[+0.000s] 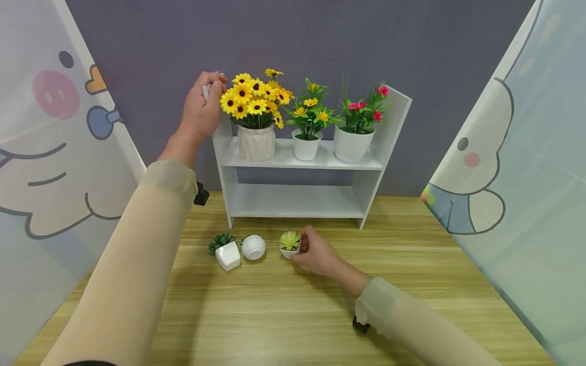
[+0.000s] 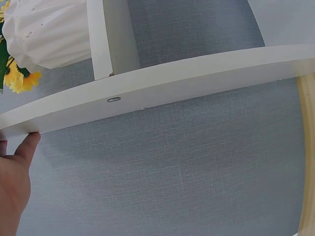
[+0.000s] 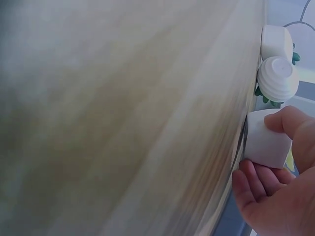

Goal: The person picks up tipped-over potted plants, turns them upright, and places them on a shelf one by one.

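Note:
My left hand [image 1: 204, 104] grips the upper end of the left side panel of a white two-tier shelf [image 1: 299, 200]; in the left wrist view its fingertips press against the panel [image 2: 147, 91]. Down on the table, my right hand [image 1: 319, 252] holds a small white potted succulent [image 1: 289, 240] with light green leaves, its thumb against the pot [image 3: 268, 140] in the right wrist view. Left of it lie two more small pots on their sides: a round ribbed white pot [image 1: 254, 247] and a squarish white pot [image 1: 228, 255] with a dark green succulent [image 1: 222, 242].
On the upper shelf stand a pot of yellow daisies [image 1: 256, 143], a small pot of orange-yellow flowers [image 1: 306, 148] and a pot of pink-red flowers [image 1: 351, 146]. Cartoon-printed sheets [image 1: 526, 168] flank the wooden table [image 1: 256, 315]. A grey wall [image 1: 302, 35] rises behind.

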Demonstrator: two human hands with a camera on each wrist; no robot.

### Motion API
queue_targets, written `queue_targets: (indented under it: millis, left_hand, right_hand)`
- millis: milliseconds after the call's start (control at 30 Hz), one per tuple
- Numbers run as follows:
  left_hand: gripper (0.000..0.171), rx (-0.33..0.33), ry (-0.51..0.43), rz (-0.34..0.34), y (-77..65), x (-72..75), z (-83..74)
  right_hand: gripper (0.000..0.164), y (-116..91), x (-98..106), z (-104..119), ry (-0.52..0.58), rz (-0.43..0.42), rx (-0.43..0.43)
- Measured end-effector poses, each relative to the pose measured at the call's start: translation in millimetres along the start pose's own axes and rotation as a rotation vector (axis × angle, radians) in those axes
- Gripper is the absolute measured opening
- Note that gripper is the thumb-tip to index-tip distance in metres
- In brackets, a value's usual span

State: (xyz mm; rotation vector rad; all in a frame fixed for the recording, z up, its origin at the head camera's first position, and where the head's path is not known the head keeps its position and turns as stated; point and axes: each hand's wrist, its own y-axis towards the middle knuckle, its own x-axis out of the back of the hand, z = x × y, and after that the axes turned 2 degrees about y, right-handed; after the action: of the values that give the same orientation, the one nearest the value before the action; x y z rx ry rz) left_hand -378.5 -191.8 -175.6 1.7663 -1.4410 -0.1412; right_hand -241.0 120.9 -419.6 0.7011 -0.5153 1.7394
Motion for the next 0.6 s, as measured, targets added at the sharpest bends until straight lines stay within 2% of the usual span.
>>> queue_targets:
  millis: [200,600]
  left_hand:
    - [0.021,-0.025,-0.018,-0.001,-1.3,0.6,0.7]
    - [0.021,-0.023,-0.017,0.008,-1.1,0.9,0.5]
  right_hand:
    - [0.05,2.0,2.6,-5.9,0.043,0.03,0.018]
    - [0.052,6.3,7.0,-14.0,0.097,0.055,0.034]
